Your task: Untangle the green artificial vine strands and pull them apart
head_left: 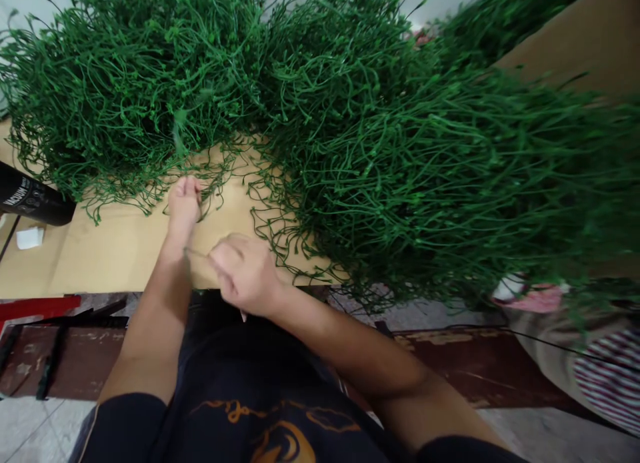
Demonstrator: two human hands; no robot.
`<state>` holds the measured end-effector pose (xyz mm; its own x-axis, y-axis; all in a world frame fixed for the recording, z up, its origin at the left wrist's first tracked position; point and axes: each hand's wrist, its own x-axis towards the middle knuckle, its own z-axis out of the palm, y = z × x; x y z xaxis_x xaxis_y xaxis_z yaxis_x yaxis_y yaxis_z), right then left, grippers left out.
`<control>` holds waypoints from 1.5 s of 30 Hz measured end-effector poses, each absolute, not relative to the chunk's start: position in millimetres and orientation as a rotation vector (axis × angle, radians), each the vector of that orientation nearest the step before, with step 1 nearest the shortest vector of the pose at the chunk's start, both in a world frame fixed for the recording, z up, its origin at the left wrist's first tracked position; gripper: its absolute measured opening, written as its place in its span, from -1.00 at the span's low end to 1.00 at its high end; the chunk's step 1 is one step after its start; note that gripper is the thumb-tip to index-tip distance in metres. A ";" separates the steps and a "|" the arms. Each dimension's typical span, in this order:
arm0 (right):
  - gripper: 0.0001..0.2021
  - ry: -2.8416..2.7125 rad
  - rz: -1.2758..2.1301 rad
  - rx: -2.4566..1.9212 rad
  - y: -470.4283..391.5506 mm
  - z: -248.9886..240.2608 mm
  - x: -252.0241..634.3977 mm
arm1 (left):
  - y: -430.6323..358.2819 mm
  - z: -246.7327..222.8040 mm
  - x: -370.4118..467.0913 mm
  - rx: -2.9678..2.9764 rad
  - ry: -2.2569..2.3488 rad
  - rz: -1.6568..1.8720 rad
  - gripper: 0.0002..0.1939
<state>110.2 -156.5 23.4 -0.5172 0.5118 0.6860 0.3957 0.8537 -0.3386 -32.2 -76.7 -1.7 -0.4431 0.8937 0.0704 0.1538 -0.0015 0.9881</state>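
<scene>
My left hand (pixel 184 200) is at the edge of the left green pile (pixel 150 83), over the cardboard-covered tabletop (pixel 115 250). Its fingers are curled closed, and what they may hold is hidden. Nearer to my body, my right hand (pixel 245 273) is closed in a pinch. A thin green stem (pixel 196 252) sticks out of it toward my left forearm. The piles look like plastic stems with small forked tips. Just beyond my left hand, a pale green piece (pixel 180 123) is smeared by motion.
A larger heap of green stems (pixel 425 183) covers the right side and hangs over the front edge. Loose stems (pixel 280 230) lie between the piles. At the left stand a black bottle (pixel 35 193) and a white paper scrap (pixel 30 238). A brown bench (pixel 465 363) is below.
</scene>
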 end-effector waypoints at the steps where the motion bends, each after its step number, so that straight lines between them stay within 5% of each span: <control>1: -0.72 -2.193 0.145 -0.581 -159.8 31.0 111.6 | -77.0 -0.1 -35.7 1.018 1.579 1.561 -0.67; 10: -0.62 -1.790 -0.321 -1.259 -87.8 74.9 196.1 | -98.4 26.0 -53.0 0.468 0.707 1.806 -0.63; 18: -0.58 -2.338 0.511 -1.108 -120.1 33.2 100.4 | -101.8 21.1 -38.8 0.485 0.728 1.737 -0.63; 26: -0.72 -2.386 0.532 -1.311 -107.8 23.8 76.9 | -96.3 13.2 -32.8 0.550 0.830 1.703 -0.65; 38: -0.75 -2.468 0.587 -1.187 -119.5 29.4 98.1 | -91.1 12.7 -21.0 0.393 0.934 1.693 -0.65; 45: -0.80 -2.330 0.475 -0.444 -159.8 39.0 115.4 | -91.1 16.8 -59.5 0.196 0.869 1.925 -0.68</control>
<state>115.4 -159.8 39.0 -0.6910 0.4391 0.5742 0.1792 0.8736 -0.4524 -59.5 -91.1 16.8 -0.5099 0.8312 -0.2216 -0.7161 -0.2674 0.6448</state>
